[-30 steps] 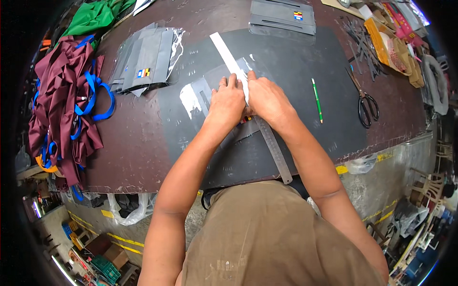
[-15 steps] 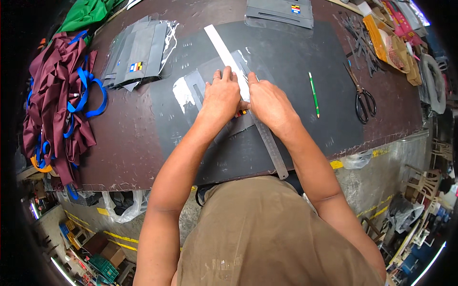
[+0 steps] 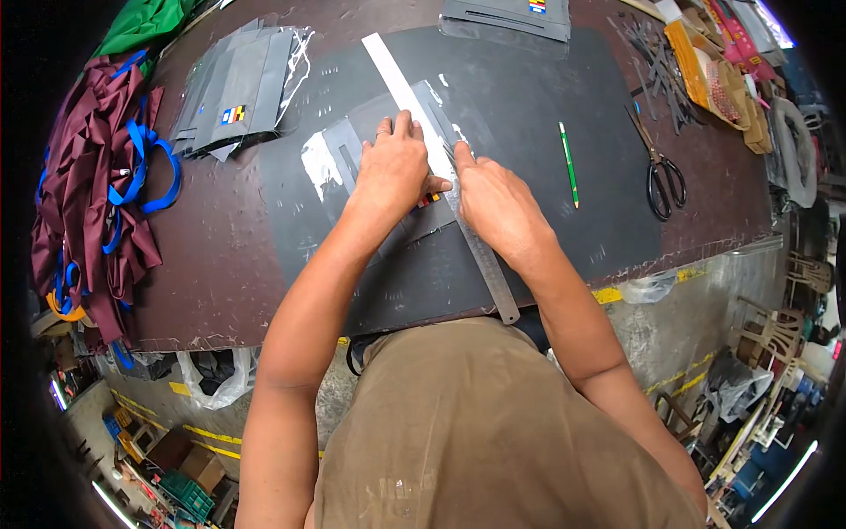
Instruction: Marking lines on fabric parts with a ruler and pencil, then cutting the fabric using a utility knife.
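Left hand flat on steel ruler; right hand beside, grip unclear.

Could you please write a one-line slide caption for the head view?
Left hand pins a long metal ruler across grey sheets on a dark mat; right hand works along its edge.

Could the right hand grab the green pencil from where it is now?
Probably yes. The pencil lies alone on the dark mat, just to the right of the right hand, with nothing between them. But that hand is pressed by the ruler, so it would have to let go first.
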